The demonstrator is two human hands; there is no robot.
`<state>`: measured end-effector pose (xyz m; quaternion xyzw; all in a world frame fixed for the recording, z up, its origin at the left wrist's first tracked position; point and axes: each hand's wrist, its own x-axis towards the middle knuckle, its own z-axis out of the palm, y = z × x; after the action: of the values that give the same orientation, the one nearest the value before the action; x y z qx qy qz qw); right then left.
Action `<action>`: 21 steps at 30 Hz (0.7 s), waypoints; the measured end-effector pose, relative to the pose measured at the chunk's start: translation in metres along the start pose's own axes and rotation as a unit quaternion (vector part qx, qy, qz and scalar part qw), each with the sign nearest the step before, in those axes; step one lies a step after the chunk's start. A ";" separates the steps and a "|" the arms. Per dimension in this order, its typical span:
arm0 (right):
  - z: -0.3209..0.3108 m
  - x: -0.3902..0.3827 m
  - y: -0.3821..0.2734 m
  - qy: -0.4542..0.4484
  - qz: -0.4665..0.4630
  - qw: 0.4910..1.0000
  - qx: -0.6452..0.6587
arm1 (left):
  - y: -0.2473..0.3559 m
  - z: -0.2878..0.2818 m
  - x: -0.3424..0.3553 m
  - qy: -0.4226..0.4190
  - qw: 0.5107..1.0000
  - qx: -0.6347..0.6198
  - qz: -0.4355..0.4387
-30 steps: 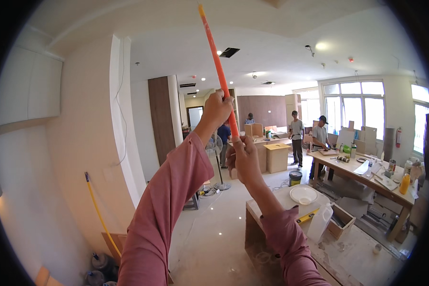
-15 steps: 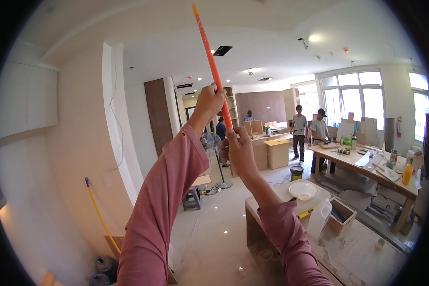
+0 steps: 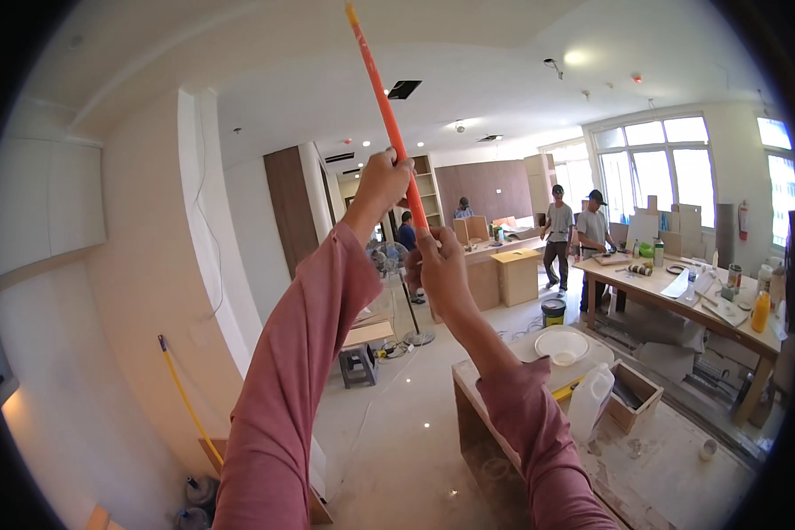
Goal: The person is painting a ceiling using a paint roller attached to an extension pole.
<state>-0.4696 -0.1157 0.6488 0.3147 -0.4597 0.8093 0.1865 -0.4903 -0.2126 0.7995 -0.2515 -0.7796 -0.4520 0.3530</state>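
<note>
A long orange pole (image 3: 382, 88) rises from my hands toward the ceiling, leaning up and to the left. My left hand (image 3: 382, 184) grips it higher up, arm stretched out in a pink sleeve. Just below, my right hand (image 3: 442, 269) closes around the pole's lower part. The pole's top end reaches the upper edge of the view, and its bottom is hidden behind my right hand.
A wooden bench (image 3: 539, 397) below my right arm carries a white bowl (image 3: 563, 344) and a translucent jug (image 3: 590, 402). A yellow-handled stick (image 3: 185, 402) leans on the left wall. Several people stand by a long cluttered table (image 3: 680, 296) at the right. A fan stand (image 3: 412, 327) is mid-floor.
Both hands with the pole have drifted slightly left and lower in the view as my head turned; the grip is unchanged.
</note>
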 end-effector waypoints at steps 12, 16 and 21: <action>-0.038 0.003 -0.009 0.003 -0.012 1.000 0.013 | 0.004 0.041 0.007 -0.001 1.000 0.019 0.003; -0.044 -0.002 -0.012 -0.014 -0.002 1.000 0.026 | 0.005 0.049 0.003 -0.002 1.000 0.029 -0.005; -0.044 0.020 -0.022 -0.035 -0.047 0.996 0.072 | 0.022 0.049 0.024 0.010 0.999 -0.006 0.031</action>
<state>-0.4863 -0.0658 0.6599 0.3765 -0.3912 0.8191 0.1852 -0.5052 -0.1569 0.8127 -0.2731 -0.7652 -0.4484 0.3726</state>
